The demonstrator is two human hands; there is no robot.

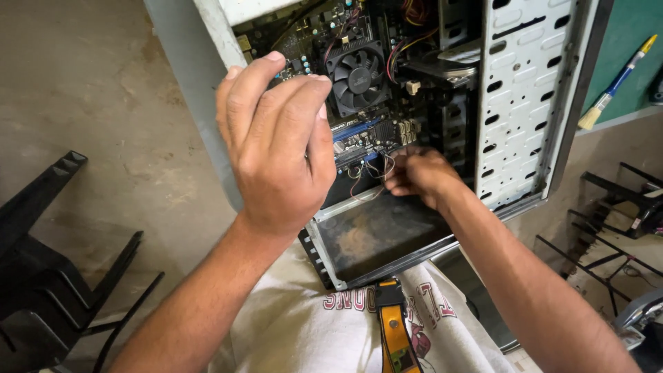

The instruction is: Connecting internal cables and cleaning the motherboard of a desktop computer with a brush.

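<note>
Bare concrete floor [83, 90] fills the left of the frame, and an open computer case [532, 103] lies across my lap in the upper middle. My right hand [421, 176], at the centre, has its grip pressed together on a bunch of thin wires [369, 173], pinching them just beside the lower edge of the motherboard [359, 135]. My left hand [276, 138], left of centre, hangs in front of the case with fingers curled loosely together and holding nothing; it hides part of the board behind it. Just above and between the hands sits a black cooling fan [357, 74], with red and yellow cables [414, 14] at the top edge. Below the right hand the dusty case bottom [380, 235] shows. An orange strap [395, 331] lies on my white shirt at the bottom centre. A black chair [41, 276] stands at lower left, a paintbrush [615, 86] leans at upper right, and a black wire rack [608, 228] sits at right.
</note>
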